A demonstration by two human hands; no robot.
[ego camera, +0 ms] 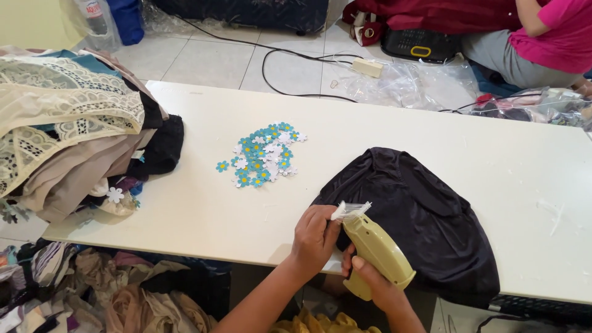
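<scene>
My right hand (374, 280) grips a pale yellow-green tagging gun (377, 250) with a strip of clear plastic fasteners (350, 209) on top. The gun's tip points at the near edge of a black garment (419, 216) lying on the white table (203, 203). My left hand (316, 237) pinches the garment's edge right beside the gun's tip. A heap of small blue and white flower-shaped tags (265, 154) lies on the table, left of and beyond the garment.
A pile of folded lace and plain garments (68, 129) covers the table's left end. More clothes (92, 290) lie on the floor below. Another person in a pink top (549, 37) sits at the far right. Cables and a power strip (367, 66) cross the tiled floor.
</scene>
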